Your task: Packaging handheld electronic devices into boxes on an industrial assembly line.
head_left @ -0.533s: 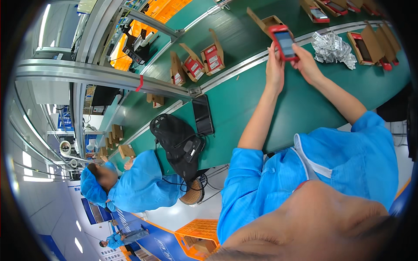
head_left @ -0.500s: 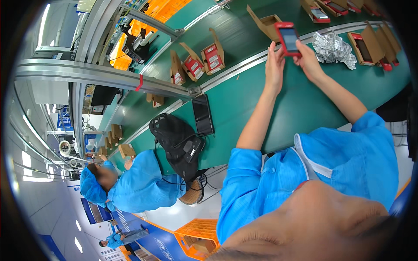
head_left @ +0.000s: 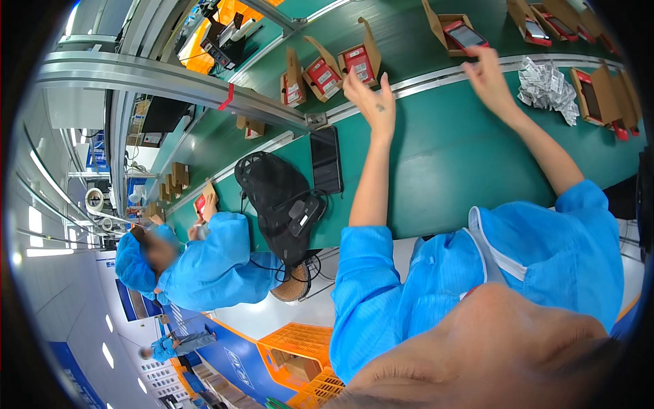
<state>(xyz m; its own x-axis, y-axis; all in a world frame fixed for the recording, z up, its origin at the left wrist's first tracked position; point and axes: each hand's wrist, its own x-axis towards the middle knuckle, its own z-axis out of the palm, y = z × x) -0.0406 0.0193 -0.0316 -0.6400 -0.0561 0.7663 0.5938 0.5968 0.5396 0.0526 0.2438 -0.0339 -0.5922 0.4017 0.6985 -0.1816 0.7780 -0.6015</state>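
Poised with left hand spread near a red package and right hand (with fingers parted) beside a red-framed phone.

Past the metal rail, open cardboard boxes line the green surface; this side, I see a black device, black bag and heaped white packets on it.

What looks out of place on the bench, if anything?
The black bag seems odd: it slumps over the near edge of the green bench. The white pieces are loosely heaped, but don't look spilled.
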